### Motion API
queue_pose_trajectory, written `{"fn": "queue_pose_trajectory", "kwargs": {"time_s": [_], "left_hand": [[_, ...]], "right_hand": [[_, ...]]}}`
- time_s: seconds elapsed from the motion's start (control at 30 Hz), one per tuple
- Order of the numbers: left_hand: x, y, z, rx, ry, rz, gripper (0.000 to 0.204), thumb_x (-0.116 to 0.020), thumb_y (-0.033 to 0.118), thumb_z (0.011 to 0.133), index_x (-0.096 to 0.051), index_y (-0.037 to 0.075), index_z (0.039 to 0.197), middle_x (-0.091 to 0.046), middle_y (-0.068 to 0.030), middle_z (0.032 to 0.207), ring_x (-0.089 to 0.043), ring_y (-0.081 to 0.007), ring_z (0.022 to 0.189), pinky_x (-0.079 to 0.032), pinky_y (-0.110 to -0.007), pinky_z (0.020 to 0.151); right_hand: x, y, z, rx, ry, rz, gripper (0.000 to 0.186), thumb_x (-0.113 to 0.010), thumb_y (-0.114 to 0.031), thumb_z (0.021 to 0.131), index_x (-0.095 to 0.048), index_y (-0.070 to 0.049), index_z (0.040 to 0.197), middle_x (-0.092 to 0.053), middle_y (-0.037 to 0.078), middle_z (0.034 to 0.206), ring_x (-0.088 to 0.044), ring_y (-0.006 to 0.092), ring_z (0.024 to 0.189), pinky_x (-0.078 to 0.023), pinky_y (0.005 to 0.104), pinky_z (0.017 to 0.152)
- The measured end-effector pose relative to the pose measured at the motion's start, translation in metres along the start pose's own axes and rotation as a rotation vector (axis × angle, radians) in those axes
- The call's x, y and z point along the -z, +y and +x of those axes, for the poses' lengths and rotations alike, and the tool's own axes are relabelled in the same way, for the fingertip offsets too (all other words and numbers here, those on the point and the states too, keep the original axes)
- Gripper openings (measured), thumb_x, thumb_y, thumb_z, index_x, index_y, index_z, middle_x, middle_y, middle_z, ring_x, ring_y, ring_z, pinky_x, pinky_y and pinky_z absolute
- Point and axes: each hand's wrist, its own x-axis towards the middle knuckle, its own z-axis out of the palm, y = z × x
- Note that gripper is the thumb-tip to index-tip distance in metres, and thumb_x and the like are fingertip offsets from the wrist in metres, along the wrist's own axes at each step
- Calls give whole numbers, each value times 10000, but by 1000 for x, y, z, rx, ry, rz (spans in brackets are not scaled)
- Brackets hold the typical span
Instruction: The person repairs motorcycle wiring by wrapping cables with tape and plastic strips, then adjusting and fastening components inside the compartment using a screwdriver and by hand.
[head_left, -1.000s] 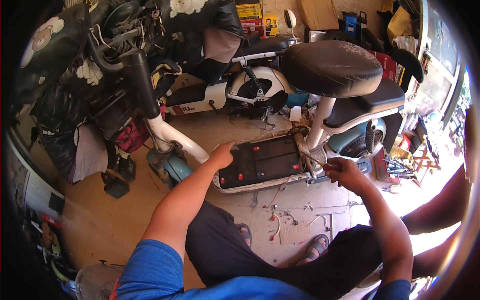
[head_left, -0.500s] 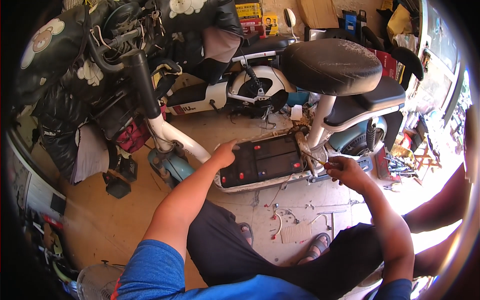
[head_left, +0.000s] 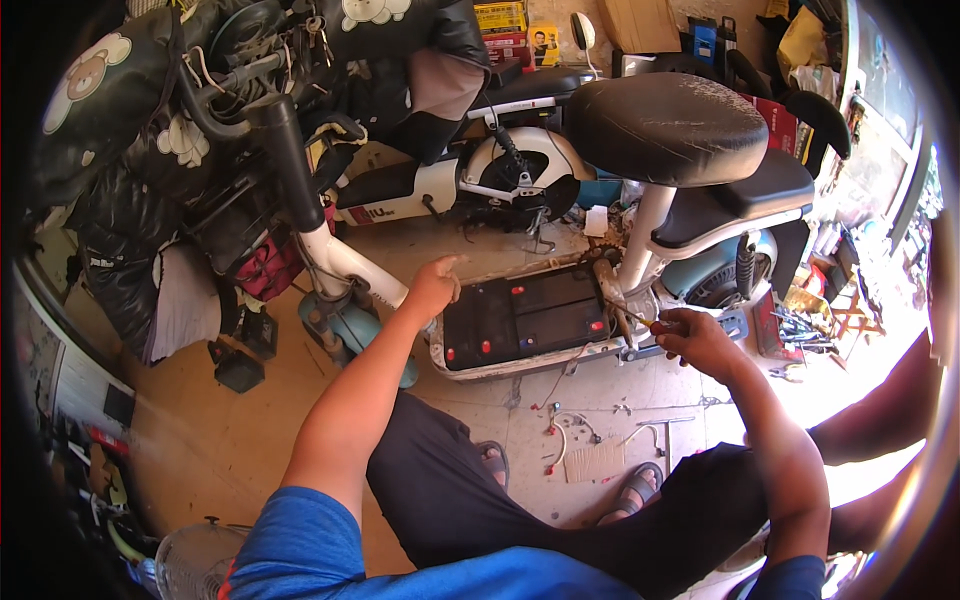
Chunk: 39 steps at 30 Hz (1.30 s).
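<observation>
Tray (head_left: 500,372) holds black batteries (head_left: 558,320); left hand (head_left: 432,288) at ten o'clock, fingers apart; right hand (head_left: 700,345) at three, clamped on screwdriver (head_left: 658,327); cables (head_left: 563,440) on floor (head_left: 230,430), five.

Open air above batteries (head_left: 548,312), seat post (head_left: 645,232) (white) barring right end

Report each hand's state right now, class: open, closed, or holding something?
Left hand: partly open, index finger extended, nothing visible in its grip.
Right hand: closed, holding a screwdriver.
</observation>
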Motion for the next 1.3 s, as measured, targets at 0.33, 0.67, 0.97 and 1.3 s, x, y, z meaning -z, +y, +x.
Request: {"fn": "queue_pose_trajectory", "kwargs": {"time_s": [0.33,0.67,0.97,1.3], "left_hand": [[0,-39,-6,146,-85,530,698,-483,-36,850,-470,37,1544,-783,-166,1024,-691,-233,742,-542,-362,651],[-9,-38,-7,127,41,715,800,-502,32,848,-293,28,1619,-652,-328,1282,-630,-456,1199,-528,-490,989],[-11,-29,-2,486,-520,693,446,-481,-11,844,-659,-69,1248,-786,-184,823,-738,-301,618,-572,-412,578],[-68,40,-21,313,-745,-206,225,-492,-104,817,-607,1,981,-667,-219,1382,-775,-216,785,-499,-267,497]], "right_hand": [[-3,0,5,30,-11,19,538,-731,-178,957,-573,60,1412,-754,93,1040,-684,141,813,-541,287,650],[-1,11,6,26,-12,41,517,-735,-174,961,-581,61,1395,-754,96,1027,-684,137,810,-538,284,637],[0,4,3,28,-18,51,504,-713,-161,966,-576,51,1402,-765,78,1132,-690,134,831,-547,284,656],[-2,5,7,12,-38,5,482,-692,-141,970,-576,44,1400,-759,79,1202,-698,136,858,-555,280,679]]}}
